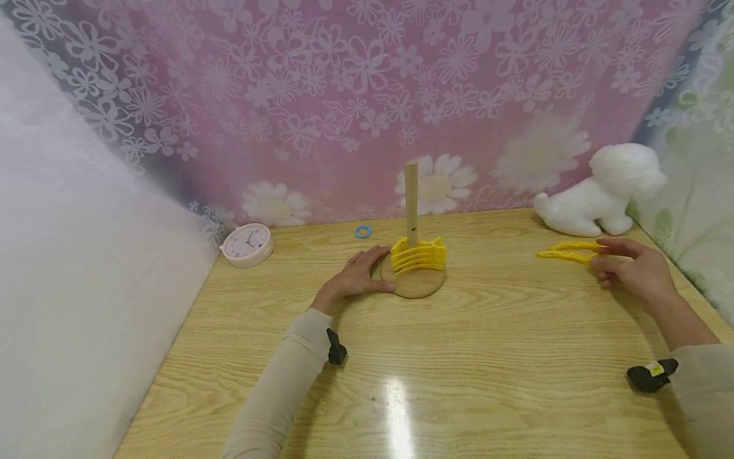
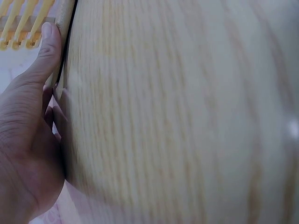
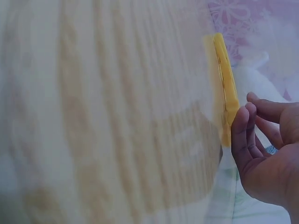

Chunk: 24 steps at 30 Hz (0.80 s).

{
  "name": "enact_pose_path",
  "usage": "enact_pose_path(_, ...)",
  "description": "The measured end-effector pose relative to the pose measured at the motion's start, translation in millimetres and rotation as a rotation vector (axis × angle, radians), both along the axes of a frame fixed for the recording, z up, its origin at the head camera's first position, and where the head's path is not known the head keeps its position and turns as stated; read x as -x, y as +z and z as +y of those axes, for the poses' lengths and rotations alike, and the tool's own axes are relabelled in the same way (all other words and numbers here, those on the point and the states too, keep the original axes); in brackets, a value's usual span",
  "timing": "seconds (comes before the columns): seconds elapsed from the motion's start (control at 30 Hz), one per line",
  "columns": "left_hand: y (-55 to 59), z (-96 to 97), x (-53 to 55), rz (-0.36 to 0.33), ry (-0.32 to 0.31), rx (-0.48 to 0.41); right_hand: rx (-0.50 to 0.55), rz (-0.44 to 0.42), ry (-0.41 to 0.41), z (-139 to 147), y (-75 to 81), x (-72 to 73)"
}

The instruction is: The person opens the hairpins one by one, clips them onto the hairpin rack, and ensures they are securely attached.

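Note:
In the head view my left hand holds the rim of a round wooden base, thumb at the near side and fingers farther back. From this base rises an upright wooden post. Several yellow plastic frames are stacked around its foot. Off to the right, my right hand pinches the right end of another yellow plastic frame, low over the table. The right wrist view shows that yellow frame edge-on at the fingertips. In the left wrist view, the thumb lies against the base.
A pink round clock stands at the back left of the wooden table. Behind the base, by the flowered curtain, lies a small blue ring. A white plush dog sits at the back right, beyond the right hand.

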<state>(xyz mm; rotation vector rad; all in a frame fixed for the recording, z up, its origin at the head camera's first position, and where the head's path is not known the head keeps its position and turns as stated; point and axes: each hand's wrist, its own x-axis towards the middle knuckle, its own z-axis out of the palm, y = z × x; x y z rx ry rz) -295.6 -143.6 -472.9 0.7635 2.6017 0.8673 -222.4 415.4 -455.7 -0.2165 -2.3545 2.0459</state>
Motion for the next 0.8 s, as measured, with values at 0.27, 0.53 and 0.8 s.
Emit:
enact_pose_path(0.27, 1.3, 0.4, 0.1, -0.008, 0.003, 0.002, -0.246, -0.104, 0.047, 3.0, -5.2, -0.9)
enact_pose_path(0.53, 1.2, 0.7, -0.5, -0.016, 0.007, 0.000, -0.295, -0.118, 0.050, -0.5, -4.1, -2.5)
enact_pose_path(0.8, 0.8, 0.5, -1.1, -0.019, 0.013, -0.004, -0.248, -0.084, 0.046, -0.6, -5.5, -4.0)
